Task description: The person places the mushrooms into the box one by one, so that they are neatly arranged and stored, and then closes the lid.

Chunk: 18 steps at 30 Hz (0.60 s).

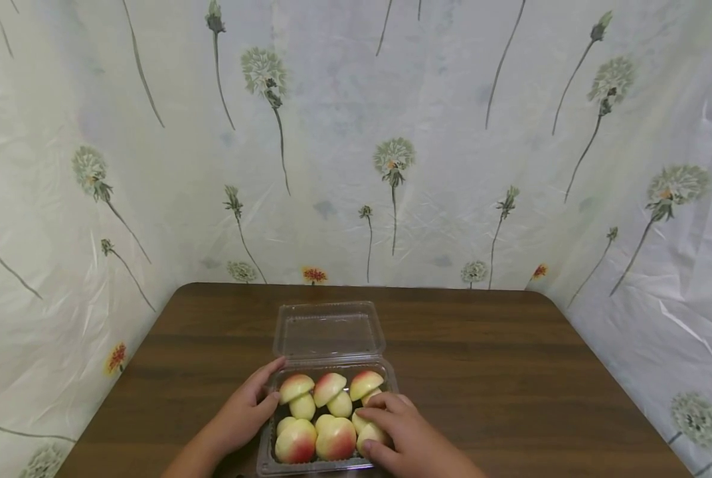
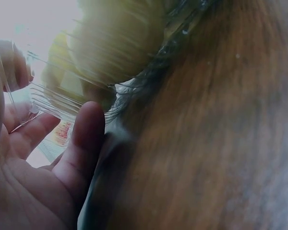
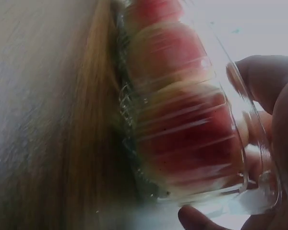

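A clear plastic clamshell box (image 1: 262, 458) stands on the table with its hinged lid (image 1: 329, 332) laid back. In it sit two rows of yellow mushroom-shaped pieces with red-blushed caps, such as a back-row piece (image 1: 297, 392) and a front-row piece (image 1: 336, 438). My left hand (image 1: 245, 405) grips the box's left side, thumb over the rim. With thumb and index finger, my right hand (image 1: 406, 431) pinches the front-right mushroom-shaped piece (image 1: 368, 436), partly covering it. In the right wrist view, red-blushed caps (image 3: 187, 139) show through the box wall.
The dark wooden table (image 1: 481, 378) extends to both sides of the box and behind it. A pale curtain (image 1: 332, 133) printed with dandelions hangs along the table's back and side edges.
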Motion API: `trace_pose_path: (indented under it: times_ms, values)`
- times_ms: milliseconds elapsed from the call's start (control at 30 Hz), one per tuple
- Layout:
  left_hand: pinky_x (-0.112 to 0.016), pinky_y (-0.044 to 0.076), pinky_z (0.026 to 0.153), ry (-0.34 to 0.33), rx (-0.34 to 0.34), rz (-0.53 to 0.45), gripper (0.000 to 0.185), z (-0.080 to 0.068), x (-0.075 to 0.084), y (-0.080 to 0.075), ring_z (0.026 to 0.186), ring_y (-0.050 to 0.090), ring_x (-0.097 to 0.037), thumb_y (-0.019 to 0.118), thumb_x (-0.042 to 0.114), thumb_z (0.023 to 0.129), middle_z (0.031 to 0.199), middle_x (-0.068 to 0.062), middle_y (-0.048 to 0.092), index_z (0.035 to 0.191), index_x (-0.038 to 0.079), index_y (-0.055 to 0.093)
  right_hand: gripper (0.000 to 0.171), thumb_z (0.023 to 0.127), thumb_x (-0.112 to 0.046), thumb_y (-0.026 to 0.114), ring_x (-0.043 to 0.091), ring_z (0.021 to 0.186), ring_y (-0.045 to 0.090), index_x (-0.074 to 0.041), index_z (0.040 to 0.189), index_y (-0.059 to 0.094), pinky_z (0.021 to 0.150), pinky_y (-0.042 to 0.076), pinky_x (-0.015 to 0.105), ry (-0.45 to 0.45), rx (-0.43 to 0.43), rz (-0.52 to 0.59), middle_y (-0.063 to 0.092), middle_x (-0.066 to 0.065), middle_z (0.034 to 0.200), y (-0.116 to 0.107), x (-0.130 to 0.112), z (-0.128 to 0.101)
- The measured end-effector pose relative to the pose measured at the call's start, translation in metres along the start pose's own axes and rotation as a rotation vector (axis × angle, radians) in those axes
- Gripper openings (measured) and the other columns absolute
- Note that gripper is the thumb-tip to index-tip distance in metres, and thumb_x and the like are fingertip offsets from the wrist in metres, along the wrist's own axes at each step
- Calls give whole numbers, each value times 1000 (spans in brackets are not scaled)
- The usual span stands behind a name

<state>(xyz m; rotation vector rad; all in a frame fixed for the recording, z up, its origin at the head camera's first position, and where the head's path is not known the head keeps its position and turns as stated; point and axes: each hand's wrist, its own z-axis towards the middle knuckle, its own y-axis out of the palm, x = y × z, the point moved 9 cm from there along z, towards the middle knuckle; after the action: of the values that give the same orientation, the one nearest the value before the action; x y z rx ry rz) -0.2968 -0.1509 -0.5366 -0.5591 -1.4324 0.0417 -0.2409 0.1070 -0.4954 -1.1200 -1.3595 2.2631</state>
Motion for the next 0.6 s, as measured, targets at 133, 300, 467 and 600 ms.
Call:
trace_pose_path:
  times_ms: [133, 300, 467, 600]
  values:
    - [-25, 51, 83, 0, 2, -1, 62, -1, 0, 0, 107, 59, -20, 58, 13, 106, 167, -13, 37, 164, 14, 34, 51, 106, -48, 57, 14, 120, 49, -13, 143, 64, 100, 50, 39, 33, -28, -5, 60, -9, 131, 2, 1, 2]
    - [-25, 51, 82, 3, -1, 5, 62, 0, 2, 2, 105, 59, -20, 58, 13, 106, 166, -14, 38, 164, 13, 35, 49, 107, -45, 58, 15, 121, 51, -14, 145, 61, 101, 50, 40, 45, -3, 41, 64, -8, 134, -2, 2, 0]
    - [-25, 51, 85, 4, -12, 4, 62, 2, 2, 3, 111, 59, -23, 58, 14, 106, 167, -13, 37, 164, 13, 35, 36, 105, -30, 64, 14, 121, 58, -15, 138, 65, 100, 53, 39, 41, 138, 111, 65, -6, 134, -15, 7, -8]
    - [-26, 51, 84, 3, -13, 5, 62, 3, 1, 4, 109, 59, -23, 58, 14, 106, 166, -13, 39, 163, 15, 36, 30, 104, -13, 63, 15, 116, 64, -11, 133, 67, 96, 56, 34, 58, 290, 241, 67, 2, 128, -28, 17, -17]
